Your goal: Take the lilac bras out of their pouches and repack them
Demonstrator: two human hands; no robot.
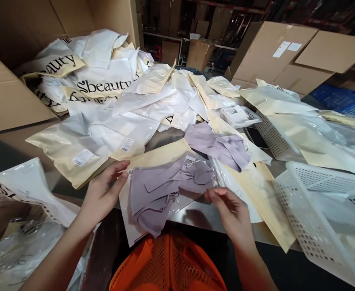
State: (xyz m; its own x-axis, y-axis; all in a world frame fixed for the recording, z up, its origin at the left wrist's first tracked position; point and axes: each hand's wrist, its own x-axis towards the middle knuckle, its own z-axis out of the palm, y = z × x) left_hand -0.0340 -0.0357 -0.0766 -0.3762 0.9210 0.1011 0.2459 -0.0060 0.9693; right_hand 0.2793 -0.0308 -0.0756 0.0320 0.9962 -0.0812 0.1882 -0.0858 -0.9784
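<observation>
A lilac garment [162,182] lies loosely folded in front of me on a cream mailer and flat clear plastic. A small white tag [190,158] on a string rests on its upper part. Just off its left edge is my left hand [107,190], open, thumb apart from the curled fingers. My right hand [232,212] is at the garment's right edge, thumb and fingertips pinched together. Whatever is between those fingertips is too small to make out. Behind and to the right lies a second lilac piece [218,145], crumpled on more mailers.
Several white and cream mailers [162,95] are heaped across the back and spill from a large carton [16,101]. A white plastic basket [301,218] stands at the right, with a phone [256,137] behind it. More packages [28,194] lie at lower left.
</observation>
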